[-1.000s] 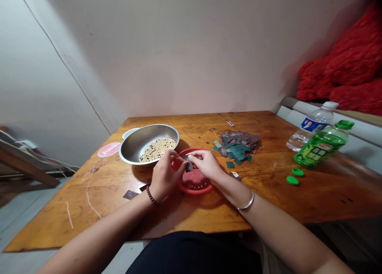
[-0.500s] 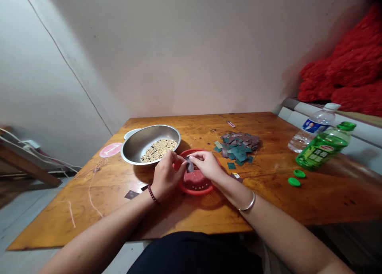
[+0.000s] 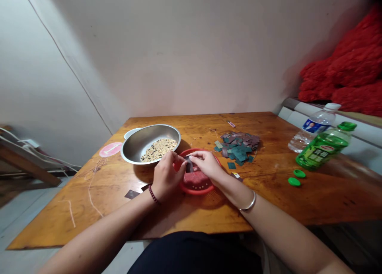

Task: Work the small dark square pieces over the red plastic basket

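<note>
Over a red plastic basket [image 3: 195, 192], both hands pinch a small dark brown bag-like piece [image 3: 190, 166]. My left hand [image 3: 169, 168] has its thumb and forefinger closed at the piece's left side. From the other side, my right hand [image 3: 205, 164] grips the piece's upper edge between thumb and fingertips. Fine detail of the piece is hidden by the fingers. A steel bowl [image 3: 135, 140] stands tilted behind my left hand, with pale and black seed-like grains [image 3: 159, 149] in it. Beyond my right hand lies a pile of brown and green flat pieces [image 3: 238, 145].
A clear bottle [image 3: 313, 126] and a green bottle [image 3: 325, 146] stand at the right, near two green caps [image 3: 294, 181]. Loose string [image 3: 90, 186] and a pink disc [image 3: 110, 149] lie at the left. Dark squares [image 3: 131, 194] lie by my left wrist.
Both hands stay over the basket on the dark brown piece. The piece has shifted slightly between the fingers; everything else looks the same.
</note>
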